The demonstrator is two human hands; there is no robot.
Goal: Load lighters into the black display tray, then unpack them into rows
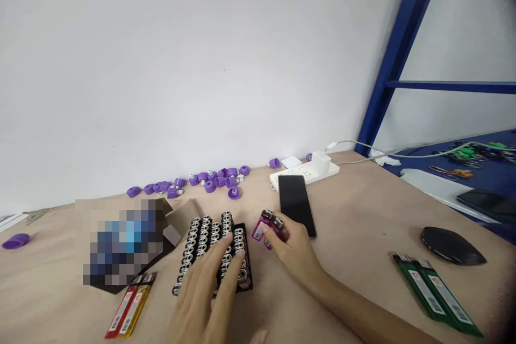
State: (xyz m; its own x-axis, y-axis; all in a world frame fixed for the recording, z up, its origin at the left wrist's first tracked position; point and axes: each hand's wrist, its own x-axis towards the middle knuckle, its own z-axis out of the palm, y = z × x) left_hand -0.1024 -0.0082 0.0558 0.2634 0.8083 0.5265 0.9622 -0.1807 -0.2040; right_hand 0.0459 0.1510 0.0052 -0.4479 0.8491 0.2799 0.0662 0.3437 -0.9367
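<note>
On a tan work table (355,236), near its front edge, a black tray (246,247) carries packed rows of lighters (205,242). The left hand (203,295) rests on those rows, fingers spread apart. The right hand (296,250) pinches two magenta lighters (269,227) together, just beside a black smartphone (295,204).

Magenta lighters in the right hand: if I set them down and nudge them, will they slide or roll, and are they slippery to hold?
The magenta lighters in the right hand are probably stiff and light for their size, being slim plastic bodies. Their glossy sides look likely to slip against each other. On the tan tabletop, a push would probably slide them, perhaps with some rolling.
</note>
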